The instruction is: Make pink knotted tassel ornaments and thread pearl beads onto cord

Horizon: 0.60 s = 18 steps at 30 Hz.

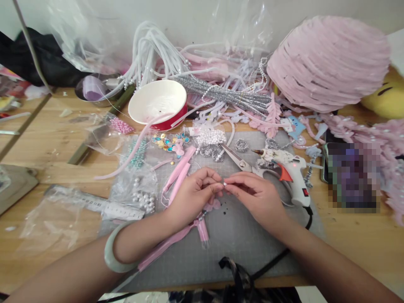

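Observation:
Over the grey cutting mat (240, 256) my two hands meet at the fingertips. My right hand (257, 195) is closed in a pinch on a small shiny white bead (224, 184). My left hand (195, 189) is also pinched shut right beside the bead; what its fingers hold, if anything, is too small to make out. Below and left of it lie pink ribbon strips (179, 176) and a pink tube-like piece (203, 231). Scissors (241, 163) rest just beyond my right hand, with a white glue gun (295, 176) to their right.
Behind the mat stand a red and white bowl (158, 103), white pearl beads (211, 138), silver pipe cleaners (227, 94) and a large pink wrapped ball (331, 63). A ruler (107, 207) and bagged beads (143, 200) lie left. A phone (353, 176) is at right.

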Each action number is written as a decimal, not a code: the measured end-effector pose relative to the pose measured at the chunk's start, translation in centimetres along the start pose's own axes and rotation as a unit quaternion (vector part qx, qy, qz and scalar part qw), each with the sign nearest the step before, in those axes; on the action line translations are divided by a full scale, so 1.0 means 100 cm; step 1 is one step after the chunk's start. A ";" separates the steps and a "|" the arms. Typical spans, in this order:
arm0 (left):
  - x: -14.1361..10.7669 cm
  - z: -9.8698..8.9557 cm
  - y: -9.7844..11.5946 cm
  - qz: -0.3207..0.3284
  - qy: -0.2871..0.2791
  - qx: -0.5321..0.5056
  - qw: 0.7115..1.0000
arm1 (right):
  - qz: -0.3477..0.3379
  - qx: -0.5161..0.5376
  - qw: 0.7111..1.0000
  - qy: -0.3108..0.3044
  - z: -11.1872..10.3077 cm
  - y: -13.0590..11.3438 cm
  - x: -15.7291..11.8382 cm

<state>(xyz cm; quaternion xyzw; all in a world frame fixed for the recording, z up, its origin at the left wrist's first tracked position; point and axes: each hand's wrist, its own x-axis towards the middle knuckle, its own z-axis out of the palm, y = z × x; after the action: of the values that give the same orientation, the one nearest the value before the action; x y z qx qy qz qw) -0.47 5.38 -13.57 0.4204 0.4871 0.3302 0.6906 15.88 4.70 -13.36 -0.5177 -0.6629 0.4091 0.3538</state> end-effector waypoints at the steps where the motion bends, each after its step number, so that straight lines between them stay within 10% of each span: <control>1: 0.000 0.000 0.000 0.000 -0.002 -0.004 1.000 | -0.004 -0.002 1.000 0.002 0.000 0.000 0.000; 18: 0.000 -0.001 0.000 -0.003 -0.010 0.002 1.000 | 0.027 0.019 0.999 0.007 -0.002 -0.001 0.000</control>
<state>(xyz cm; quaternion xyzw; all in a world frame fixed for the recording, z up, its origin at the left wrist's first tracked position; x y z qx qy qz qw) -0.52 5.41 -13.63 0.4234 0.4822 0.3231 0.6956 15.97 4.69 -13.18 -0.5317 -0.6383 0.4274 0.3567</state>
